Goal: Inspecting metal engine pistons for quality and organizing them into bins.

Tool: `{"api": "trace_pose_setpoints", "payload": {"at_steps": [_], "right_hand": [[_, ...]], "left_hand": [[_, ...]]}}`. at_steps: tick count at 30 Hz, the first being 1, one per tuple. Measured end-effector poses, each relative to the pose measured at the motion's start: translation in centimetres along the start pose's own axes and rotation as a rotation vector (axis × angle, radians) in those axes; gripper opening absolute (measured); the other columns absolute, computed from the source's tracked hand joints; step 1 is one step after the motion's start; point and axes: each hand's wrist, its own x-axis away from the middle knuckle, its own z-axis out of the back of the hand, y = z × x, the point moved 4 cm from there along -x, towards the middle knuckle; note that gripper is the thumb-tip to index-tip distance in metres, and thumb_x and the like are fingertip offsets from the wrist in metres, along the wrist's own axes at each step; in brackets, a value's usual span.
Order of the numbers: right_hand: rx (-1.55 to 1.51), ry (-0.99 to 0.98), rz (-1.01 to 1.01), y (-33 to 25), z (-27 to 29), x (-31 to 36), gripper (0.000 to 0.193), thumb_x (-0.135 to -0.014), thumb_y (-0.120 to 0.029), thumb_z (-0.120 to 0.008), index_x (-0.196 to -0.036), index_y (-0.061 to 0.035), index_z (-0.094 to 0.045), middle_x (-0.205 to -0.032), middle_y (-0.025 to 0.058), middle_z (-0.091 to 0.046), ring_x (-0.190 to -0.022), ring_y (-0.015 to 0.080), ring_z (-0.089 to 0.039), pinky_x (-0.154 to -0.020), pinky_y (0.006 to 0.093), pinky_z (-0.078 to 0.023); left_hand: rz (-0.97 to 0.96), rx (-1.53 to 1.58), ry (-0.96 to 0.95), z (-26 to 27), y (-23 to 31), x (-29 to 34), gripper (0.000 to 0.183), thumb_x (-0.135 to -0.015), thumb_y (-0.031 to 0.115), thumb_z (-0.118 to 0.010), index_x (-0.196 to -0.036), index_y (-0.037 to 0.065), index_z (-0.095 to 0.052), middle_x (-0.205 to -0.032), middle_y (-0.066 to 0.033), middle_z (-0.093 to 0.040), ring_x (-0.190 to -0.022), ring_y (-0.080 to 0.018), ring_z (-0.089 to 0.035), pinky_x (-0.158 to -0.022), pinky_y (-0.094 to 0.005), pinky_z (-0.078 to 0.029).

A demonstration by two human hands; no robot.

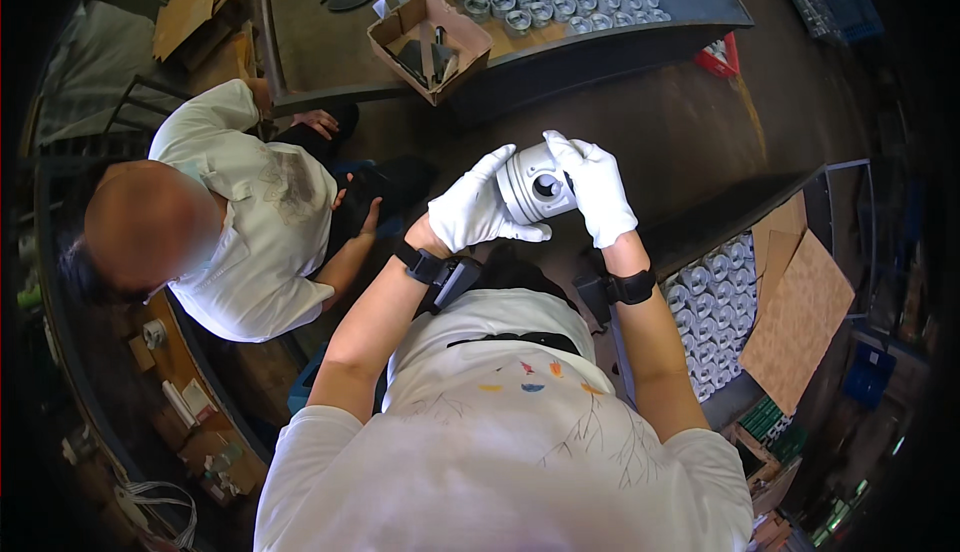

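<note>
A silvery metal engine piston [530, 184] is held up in front of me between both hands, lying on its side. Its grooved end faces left, and the dark round pin hole shows in its side. My left hand [476, 207], in a white glove, cups the grooved end with thumb and fingers spread around it. My right hand [597, 187], gloved too, grips the other end from the right, its fingers over the top. Part of that end is hidden behind the right glove.
A workbench [600, 47] ahead carries rows of pistons [540, 14] and a cardboard box [470, 40] with dark tools. At right, more pistons [712, 302] fill a bin beside cardboard sheets [805, 317]. A seated person [250, 202] is close on my left. A red container [718, 57] stands beyond the bench.
</note>
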Motion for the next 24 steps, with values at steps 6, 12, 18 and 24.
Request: {"api": "trace_pose_setpoints", "payload": {"at_steps": [6,12,18,24], "right_hand": [[0.047,-0.058,-0.021,1.4,0.5,-0.3,0.03,-0.091,-0.028,-0.066,-0.095,0.0012,-0.07,-0.077,0.0005,-0.06,-0.069,0.0064,-0.05,-0.063,0.0238,-0.041],[0.158,-0.1,0.088,1.5,0.1,-0.1,0.034,-0.093,-0.03,-0.063,-0.103,0.0021,-0.069,-0.083,0.0046,-0.065,-0.074,0.0106,-0.055,-0.068,0.0272,-0.045],[0.22,-0.106,0.168,1.1,0.0,0.8,0.029,-0.093,-0.026,-0.061,-0.105,-0.0005,-0.069,-0.085,0.0091,-0.066,-0.076,0.0125,-0.058,-0.068,0.0292,-0.046],[0.206,-0.001,0.139,1.8,0.8,3.1,0.025,-0.093,-0.02,-0.061,-0.099,0.0029,-0.067,-0.085,0.0116,-0.064,-0.075,0.0176,-0.059,-0.068,0.0325,-0.048]], "left_hand": [[0.012,0.087,0.0,0.7,-1.1,-0.1,0.055,-0.099,0.047,-0.043,-0.138,0.008,-0.043,-0.135,-0.0168,-0.052,-0.119,-0.0407,-0.054,-0.087,-0.0614,-0.052],[0.009,0.12,0.065,1.7,-1.0,0.2,0.053,-0.098,0.047,-0.044,-0.136,0.009,-0.045,-0.134,-0.0164,-0.053,-0.12,-0.0392,-0.053,-0.088,-0.0625,-0.052],[-0.049,0.034,-0.001,1.5,0.2,0.2,0.044,-0.093,0.032,-0.058,-0.13,0.008,-0.049,-0.129,-0.0128,-0.056,-0.118,-0.032,-0.055,-0.092,-0.0605,-0.049],[-0.058,-0.136,-0.041,0.5,-0.2,1.0,0.05,-0.087,0.03,-0.064,-0.127,0.005,-0.049,-0.118,-0.0159,-0.061,-0.106,-0.0362,-0.062,-0.086,-0.061,-0.052]]}}
